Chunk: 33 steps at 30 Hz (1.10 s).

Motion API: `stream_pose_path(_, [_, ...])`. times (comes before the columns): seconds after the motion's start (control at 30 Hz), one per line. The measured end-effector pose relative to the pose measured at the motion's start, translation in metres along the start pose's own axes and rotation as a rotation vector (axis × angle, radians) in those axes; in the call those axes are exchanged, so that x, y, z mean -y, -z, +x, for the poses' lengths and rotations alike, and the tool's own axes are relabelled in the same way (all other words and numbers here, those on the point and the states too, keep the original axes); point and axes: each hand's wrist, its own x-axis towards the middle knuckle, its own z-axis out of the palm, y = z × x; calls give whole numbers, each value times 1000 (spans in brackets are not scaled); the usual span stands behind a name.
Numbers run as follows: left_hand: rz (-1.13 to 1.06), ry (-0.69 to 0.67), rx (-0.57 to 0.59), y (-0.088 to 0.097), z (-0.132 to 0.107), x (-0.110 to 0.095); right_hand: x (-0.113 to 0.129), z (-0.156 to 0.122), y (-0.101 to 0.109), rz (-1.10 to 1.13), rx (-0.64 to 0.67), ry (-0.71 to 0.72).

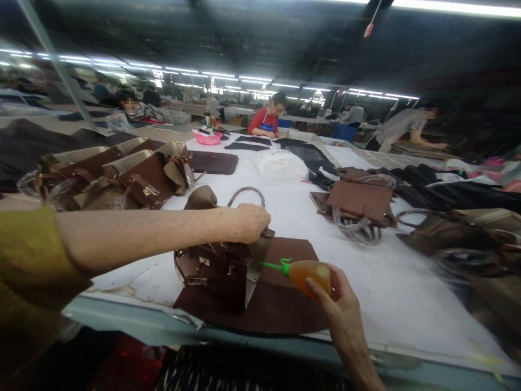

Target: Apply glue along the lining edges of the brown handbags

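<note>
A brown handbag (pixel 215 271) with metal clasps lies on a dark brown leather sheet (pixel 285 309) near the table's front edge. My left hand (pixel 250 222) is closed on the top of the bag, by its plastic-wrapped handle (pixel 245 191). My right hand (pixel 340 304) grips an orange squeeze bottle (pixel 311 274). The bottle's green nozzle (pixel 274 265) points left at the side of the bag, almost touching it.
A row of finished brown bags (pixel 118 176) stands at the left. Another brown bag (pixel 358 209) and dark bags (pixel 468 233) lie at the right. White table covering (pixel 293 217) runs back to a pink basin (pixel 207 138). Other people work at the far tables.
</note>
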Motion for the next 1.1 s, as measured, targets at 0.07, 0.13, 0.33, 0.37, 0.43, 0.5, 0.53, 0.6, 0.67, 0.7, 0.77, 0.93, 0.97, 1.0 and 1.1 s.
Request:
stream_pose_path(0.07, [12, -24, 17, 1, -2, -1, -3, 0, 0, -16, 6, 1])
stream_pose_path(0.13, [22, -37, 27, 2, -4, -1, -6, -2, -1, -30, 13, 12])
stream_pose_path(0.33, [38, -53, 70, -1, -13, 1, -8, -8, -6, -130, 0, 71])
stream_pose_path(0.37, [50, -60, 55, -3, -13, 1, -9, -9, -6, -153, -7, 84])
stream_pose_path(0.43, [73, -70, 14, -8, -13, 1, -10, -9, -7, -207, -14, 101])
stream_pose_path(0.5, [81, -47, -40, -15, -13, 3, -13, -8, -9, -263, -10, 104])
stream_pose_path(0.53, [75, -25, -63, -18, -13, 3, -14, -8, -10, -291, -8, 101])
stream_pose_path(0.6, [62, 16, -110, -24, -15, 5, -16, -6, -11, -335, -10, 93])
stream_pose_path(0.67, [46, 28, -142, -31, -19, 5, -18, -5, -12, -355, -14, 82])
stream_pose_path(0.7, [39, 28, -143, -35, -22, 4, -19, -5, -12, -357, -15, 75])
stream_pose_path(0.77, [27, 8, -150, -44, -30, 2, -19, -5, -12, -355, -16, 58])
stream_pose_path(0.93, [10, -45, -297, -67, -50, -4, -18, -6, -8, -343, -27, 6])
stream_pose_path(0.97, [5, -39, -310, -69, -53, -6, -18, -6, -8, -333, -27, -1])
stream_pose_path(1.0, [-3, -31, -311, -70, -56, -7, -19, -6, -7, -320, -24, -8])
stream_pose_path(1.1, [-36, -2, -280, -71, -61, -9, -20, -4, -8, -280, -6, -29])
